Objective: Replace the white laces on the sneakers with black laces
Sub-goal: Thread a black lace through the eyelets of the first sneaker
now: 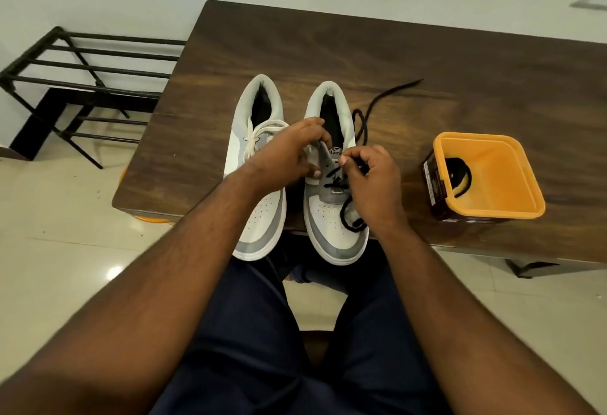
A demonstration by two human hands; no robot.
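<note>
We note two sneakers side by side on the tabletop [394,63], toes at the near edge and overhanging it, heels far. The left sneaker [259,204] keeps its lace [254,138]. Our left hand [289,155] and right hand [371,181] sit over the right sneaker [331,227], whose lace [377,101] trails far-right across the tabletop. A tub [486,178] stands right of the sneakers, another lace [458,173] coiled inside. A rack [82,76] stands on the floor, left of the tabletop.

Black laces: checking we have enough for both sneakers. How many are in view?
2: one black lace partly threaded in the right sneaker; one coiled in the orange tub. More may hide there.
</note>
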